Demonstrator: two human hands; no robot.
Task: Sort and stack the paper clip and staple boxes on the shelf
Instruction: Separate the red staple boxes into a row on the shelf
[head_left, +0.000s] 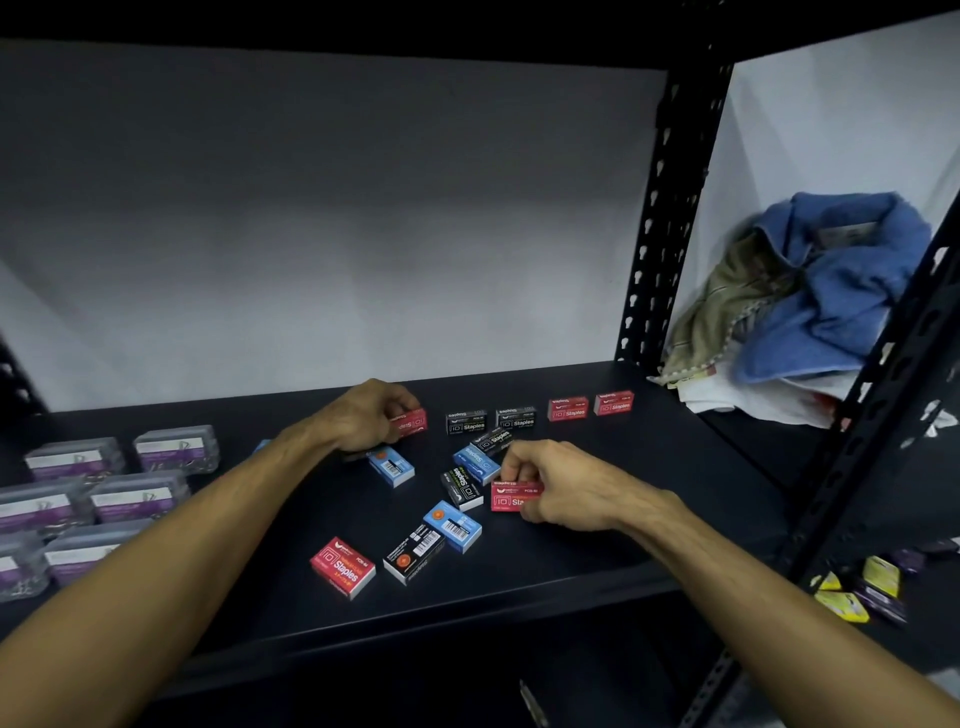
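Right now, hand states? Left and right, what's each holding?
Left hand: fingers curled round a red staple box at the back.
Right hand: pinching a red staple box mid-shelf.

clip boxes (21, 566) cut off left, labels blurred

Dim light is filling the shelf bay, with the dark shelf (597, 561) soaking up most of it. The brightest patch is sitting at two o'clock, where the white wall (831, 130) is catching light from the right. The back panel (337, 208) is fading from pale grey at its base to deep shadow at twelve o'clock. Wide-angle distortion is bending the upright post (670, 218) and stretching the forearms at the lower corners. The plastic boxes (78, 493) at nine o'clock are blurring softly.
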